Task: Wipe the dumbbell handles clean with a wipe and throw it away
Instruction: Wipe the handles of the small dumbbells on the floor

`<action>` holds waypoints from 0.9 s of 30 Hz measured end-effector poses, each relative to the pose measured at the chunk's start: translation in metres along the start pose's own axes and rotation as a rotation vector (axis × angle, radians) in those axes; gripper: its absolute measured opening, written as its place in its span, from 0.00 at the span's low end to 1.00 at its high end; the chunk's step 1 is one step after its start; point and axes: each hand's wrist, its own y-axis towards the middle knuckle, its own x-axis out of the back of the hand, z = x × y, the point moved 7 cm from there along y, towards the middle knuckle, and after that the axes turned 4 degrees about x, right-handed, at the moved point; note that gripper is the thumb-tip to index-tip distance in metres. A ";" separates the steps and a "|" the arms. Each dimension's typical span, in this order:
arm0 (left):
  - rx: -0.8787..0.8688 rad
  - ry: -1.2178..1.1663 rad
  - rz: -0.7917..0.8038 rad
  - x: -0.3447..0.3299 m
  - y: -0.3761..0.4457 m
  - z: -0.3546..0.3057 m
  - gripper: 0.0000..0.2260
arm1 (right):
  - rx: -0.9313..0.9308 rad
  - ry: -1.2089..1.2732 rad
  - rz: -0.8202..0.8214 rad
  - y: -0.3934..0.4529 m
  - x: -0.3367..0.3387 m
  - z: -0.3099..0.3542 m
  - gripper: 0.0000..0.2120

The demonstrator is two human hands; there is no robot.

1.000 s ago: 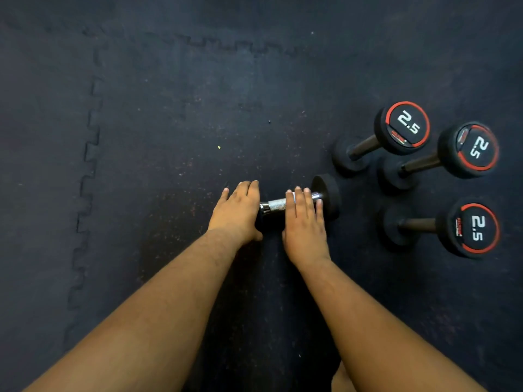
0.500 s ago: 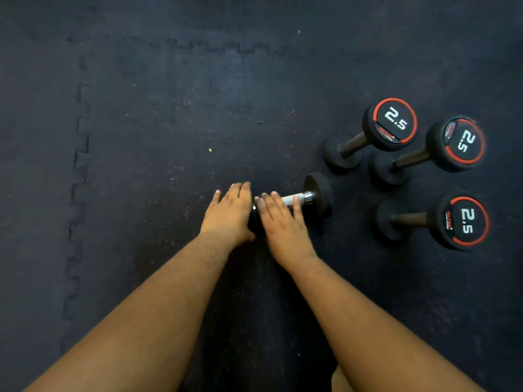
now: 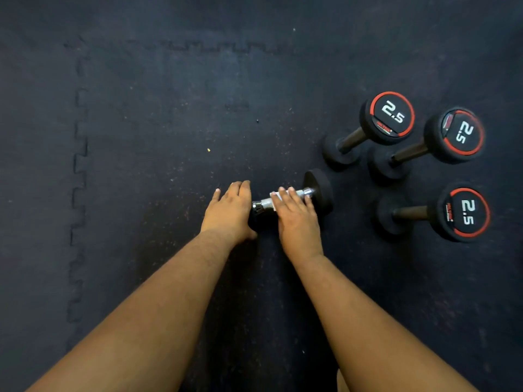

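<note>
A small black dumbbell (image 3: 318, 190) with a shiny knurled metal handle (image 3: 264, 204) lies on its side on the dark floor mat. My left hand (image 3: 230, 212) covers its left head, palm down, fingers together. My right hand (image 3: 295, 215) lies over the handle and presses a white wipe (image 3: 278, 195) against it; only a sliver of the wipe shows under the fingertips. The left head of the dumbbell is hidden under my left hand.
Three more black dumbbells marked 2.5 with red rings stand on end to the right: one (image 3: 392, 118) at the back, one (image 3: 455, 135) beside it, one (image 3: 464, 212) nearer. Interlocking seams of the foam mat (image 3: 80, 165) run along the left and back.
My right hand slid left along the handle toward my left hand, then back right to the middle of the handle. My left hand stayed on the left head.
</note>
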 end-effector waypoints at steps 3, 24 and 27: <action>0.005 -0.017 -0.012 0.000 0.000 0.000 0.53 | 0.160 0.067 -0.047 -0.008 -0.001 0.030 0.21; 0.003 0.054 -0.092 -0.009 -0.014 -0.006 0.55 | -1.576 2.059 -0.529 -0.022 -0.009 0.007 0.16; 0.007 0.076 -0.098 -0.011 -0.015 -0.006 0.55 | -1.591 2.080 -0.495 -0.014 -0.006 0.012 0.19</action>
